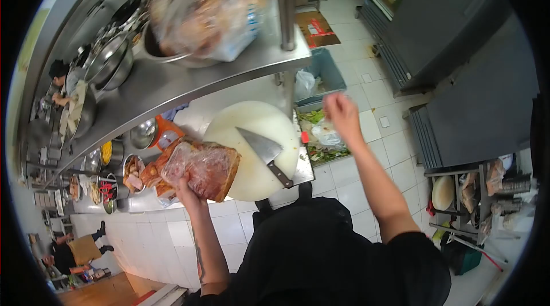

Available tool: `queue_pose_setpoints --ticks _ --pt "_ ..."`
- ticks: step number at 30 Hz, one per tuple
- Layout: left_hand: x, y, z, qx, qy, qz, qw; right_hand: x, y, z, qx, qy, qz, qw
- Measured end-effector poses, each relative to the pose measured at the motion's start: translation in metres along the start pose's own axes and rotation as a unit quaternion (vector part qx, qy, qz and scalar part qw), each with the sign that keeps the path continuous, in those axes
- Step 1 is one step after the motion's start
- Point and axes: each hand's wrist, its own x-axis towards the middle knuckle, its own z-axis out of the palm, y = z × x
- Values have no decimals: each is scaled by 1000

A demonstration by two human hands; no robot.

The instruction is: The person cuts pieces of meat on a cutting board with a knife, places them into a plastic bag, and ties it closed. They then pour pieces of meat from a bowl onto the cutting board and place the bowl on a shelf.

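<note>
My left hand (191, 192) grips a large slab of reddish-brown meat (200, 170), partly covered in clear plastic film, at the left edge of the round white cutting board (229, 125). On the board lies a cleaver (264, 154), its dark handle toward me, with no hand on it. Off to the right, my right hand (342, 112) is raised over a bin of green scraps (321, 151). Its fingers are curled closed; what they hold, if anything, cannot be made out. Crumpled clear plastic (326, 134) lies in that bin, below the hand.
Above the counter runs a steel shelf (229, 80) bearing a bowl with a big plastic-wrapped bundle (212, 11). A grey tub (323, 74) stands behind the scrap bin. Several food containers (112, 151) line the left. Two other people (71, 85) are farther off. Dark cabinets (447, 25) stand right.
</note>
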Motion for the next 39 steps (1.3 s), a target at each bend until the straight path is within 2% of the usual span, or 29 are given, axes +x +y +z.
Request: queue_pose_setpoints --ticks 1,2,3,4,5,6,7,8,10,11,13,14,15,17,18,20,21,22,23,24,25,27,28,30,33,36,39 --pt "4 4 3 0 7 3 1000 -49 -14 21 -15 -57 33 998" --pt "9 6 9 -4 -16 -2 1000 -90 -5 43 -152 -107 -22 982" --pt "17 10 13 -8 -40 -9 999 -122 -21 62 -230 -165 -67 957" --pt "29 13 13 -8 -39 -8 999 -145 -21 81 -326 -184 -124 919" --pt "43 13 12 12 -60 -44 997 -157 -12 97 -331 -227 -98 911" --pt "58 12 12 31 -82 -80 993 -164 2 113 -367 -215 -120 897" --pt "72 12 13 29 -84 -80 993 -169 12 124 -403 -201 -142 881" --pt "86 11 15 53 -139 -108 983 -168 15 127 -405 -200 -143 881" --pt "104 16 26 100 -217 -179 954 -167 19 127 -358 -177 -56 915" --pt "115 16 31 100 -220 -180 953 -168 23 121 -359 -174 -55 915" --pt "139 11 44 229 -326 -186 898 -167 33 100 -213 -100 -87 968" --pt "147 10 55 253 -374 -215 866 -168 30 91 -120 -104 6 987" --pt "154 5 67 251 -375 -215 866 -169 18 84 -122 -104 6 987" --pt "160 -11 91 312 -480 -268 775 -170 -10 70 -35 -100 181 978" --pt "157 -16 106 308 -481 -269 776 -171 -21 68 -35 -96 210 972" --pt "147 -26 128 439 -537 -234 681 -173 -19 64 -83 -107 207 969" --pt "143 -33 132 437 -536 -237 682 -175 -17 63 -126 -117 203 964" --pt "141 -41 134 493 -560 -140 651 -179 -12 61 -128 -120 204 963" --pt "142 -48 134 542 -575 -41 611 -182 -12 60 -174 -101 145 969" --pt "140 -51 122 530 -558 31 638 -182 -12 59 -219 -83 84 969" --pt "142 -51 109 529 -556 29 641 -183 -13 58 -221 -87 84 968" --pt "145 -42 84 535 -505 118 667 -184 -54 68 -259 -96 52 960" --pt "140 -39 73 536 -501 112 670 -183 -68 76 -260 -103 54 958" --pt "131 -32 53 542 -484 145 671 -177 -91 94 -275 -144 -30 950" --pt "128 -38 35 506 -473 94 715 -165 -109 121 -317 -209 -31 925" --pt "125 -41 24 472 -465 61 747 -162 -112 138 -341 -232 -53 910" --pt "117 -40 19 493 -451 84 739 -162 -118 143 -362 -259 -60 894"
